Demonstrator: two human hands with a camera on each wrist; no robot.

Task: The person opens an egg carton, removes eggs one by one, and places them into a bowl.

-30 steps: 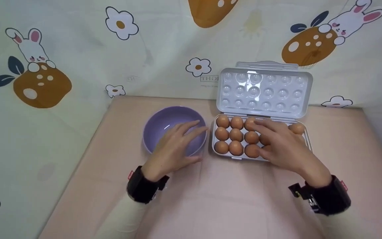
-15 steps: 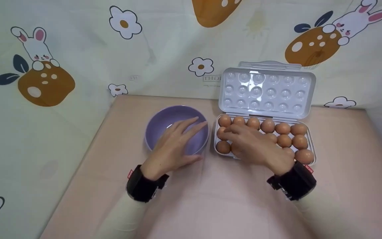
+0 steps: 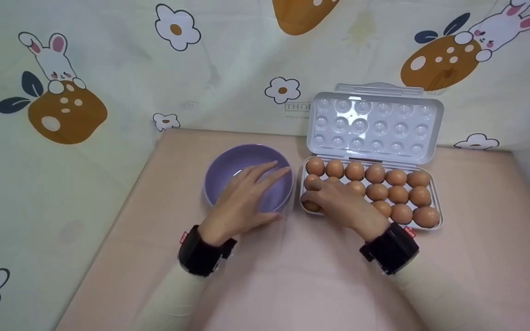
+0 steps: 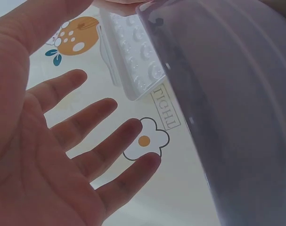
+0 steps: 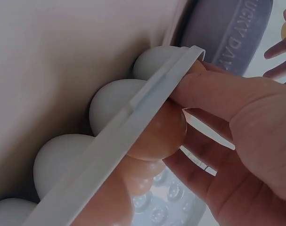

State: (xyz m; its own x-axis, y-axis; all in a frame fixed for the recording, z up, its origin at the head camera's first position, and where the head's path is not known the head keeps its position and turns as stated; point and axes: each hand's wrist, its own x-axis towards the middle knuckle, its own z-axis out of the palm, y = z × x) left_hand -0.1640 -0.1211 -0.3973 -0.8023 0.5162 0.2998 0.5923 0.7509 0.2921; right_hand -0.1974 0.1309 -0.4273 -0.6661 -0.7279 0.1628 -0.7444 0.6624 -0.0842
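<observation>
My left hand (image 3: 242,202) hovers over the near right side of a purple bowl (image 3: 221,172). In the left wrist view its fingers are spread and hold nothing, with the bowl wall (image 4: 237,103) beside them. An open egg box (image 3: 434,197) stands right of the bowl, holding several brown eggs in three rows. My right hand (image 3: 343,204) reaches to its front left corner and pinches the corner egg (image 3: 311,206) between thumb and fingers. From the right wrist, the thumb (image 5: 204,92) covers most of that egg, which sits at the box rim.
The box's clear lid (image 3: 375,124) stands raised at the back, near a printed cloth wall (image 3: 228,64). A pinkish cloth (image 3: 283,276) covers the table. Another brown egg (image 3: 426,217) sits at the box's front right corner.
My right hand has moved left across the eggs and down to the front left corner, closing on the egg there. The left hand stays over the bowl. The view has shifted slightly.
</observation>
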